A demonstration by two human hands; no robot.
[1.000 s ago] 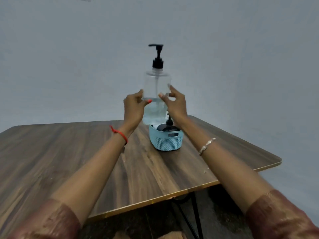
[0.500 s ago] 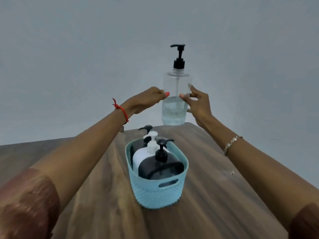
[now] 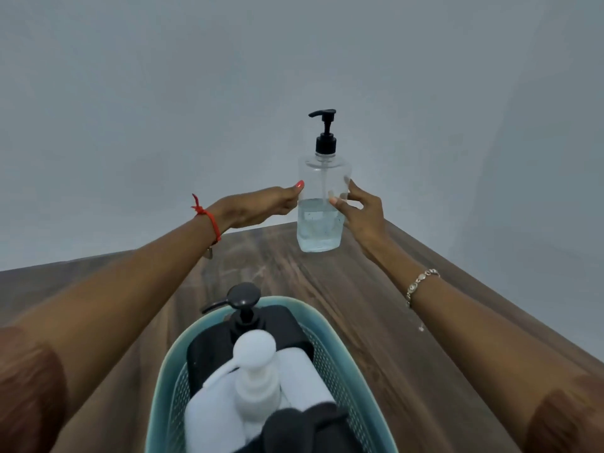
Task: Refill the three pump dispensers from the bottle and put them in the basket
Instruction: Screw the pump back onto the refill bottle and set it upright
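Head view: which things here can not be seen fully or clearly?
All in the head view.
- Nearest black dispenser: blurred, cut off by the bottom edge.
- Basket: near end cut off by the bottom edge.
- White dispenser and far black dispenser: opaque, so fill level is hidden.
- Left grip: its fingers are hidden behind the palm, so its hold on the clear bottle is unclear.
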